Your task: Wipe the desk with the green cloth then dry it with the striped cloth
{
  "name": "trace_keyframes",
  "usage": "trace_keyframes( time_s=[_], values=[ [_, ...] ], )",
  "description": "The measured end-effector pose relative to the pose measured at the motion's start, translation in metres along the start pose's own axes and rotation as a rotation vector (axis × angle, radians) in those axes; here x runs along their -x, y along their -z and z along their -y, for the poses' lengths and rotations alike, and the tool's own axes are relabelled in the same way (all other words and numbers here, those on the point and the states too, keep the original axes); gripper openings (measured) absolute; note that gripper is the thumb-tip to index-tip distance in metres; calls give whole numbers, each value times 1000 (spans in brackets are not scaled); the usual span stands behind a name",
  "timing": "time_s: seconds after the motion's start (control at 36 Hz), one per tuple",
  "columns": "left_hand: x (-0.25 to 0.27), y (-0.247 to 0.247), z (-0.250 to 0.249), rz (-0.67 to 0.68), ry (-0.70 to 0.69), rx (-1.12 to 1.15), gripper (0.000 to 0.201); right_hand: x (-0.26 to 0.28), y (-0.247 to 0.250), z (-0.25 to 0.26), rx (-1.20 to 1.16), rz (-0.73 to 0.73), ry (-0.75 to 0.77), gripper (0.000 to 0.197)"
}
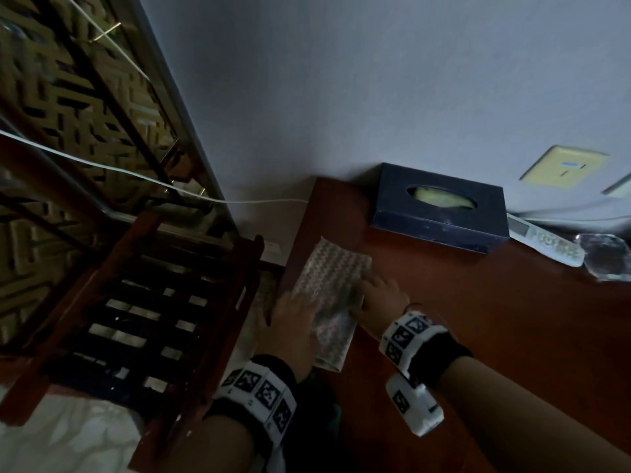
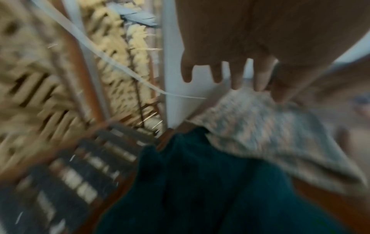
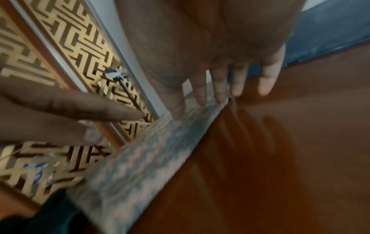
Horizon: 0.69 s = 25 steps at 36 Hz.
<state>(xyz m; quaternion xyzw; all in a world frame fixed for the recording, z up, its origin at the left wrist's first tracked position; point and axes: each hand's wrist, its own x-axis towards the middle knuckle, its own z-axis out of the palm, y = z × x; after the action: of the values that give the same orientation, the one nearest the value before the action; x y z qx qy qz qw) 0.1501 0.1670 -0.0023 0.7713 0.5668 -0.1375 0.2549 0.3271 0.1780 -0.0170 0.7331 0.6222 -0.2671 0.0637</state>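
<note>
both hands lie flat on the striped cloth (image 1: 327, 295), fingers straight, not curled round it. the left hand (image 1: 293, 319) presses the cloth's side at about 8 o'clock and the right hand (image 1: 382, 295) presses the side at 3 o'clock. i think two flat hands keep the cloth spread wide, so it soaks up more wet as it slides over the desk (image 1: 478, 319). the green cloth (image 2: 200, 182) sits bunched at the desk's near edge, at 6 o'clock from the striped one, tucked partly under it, likely put aside as done. i count two cloths, two hands, one tissue box (image 1: 440, 213) at 1 o'clock
</note>
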Motion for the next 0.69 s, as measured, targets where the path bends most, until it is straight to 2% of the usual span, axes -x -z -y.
trace_keyframes(
  time_s=[0.14,0.22,0.5,0.69],
  values=[
    [-4,-12,-2,123,-28,-131,59,-2,-17,8,119,50,19,86],
    [-10,-14,1,113,-23,-136,64,-11,-20,12,181,87,10,96],
    [-37,1,8,136,6,-174,63,-46,-8,21,173,151,-9,109],
    [-35,-2,6,131,16,-181,65,-48,-5,26,192,176,-33,111]
  ],
)
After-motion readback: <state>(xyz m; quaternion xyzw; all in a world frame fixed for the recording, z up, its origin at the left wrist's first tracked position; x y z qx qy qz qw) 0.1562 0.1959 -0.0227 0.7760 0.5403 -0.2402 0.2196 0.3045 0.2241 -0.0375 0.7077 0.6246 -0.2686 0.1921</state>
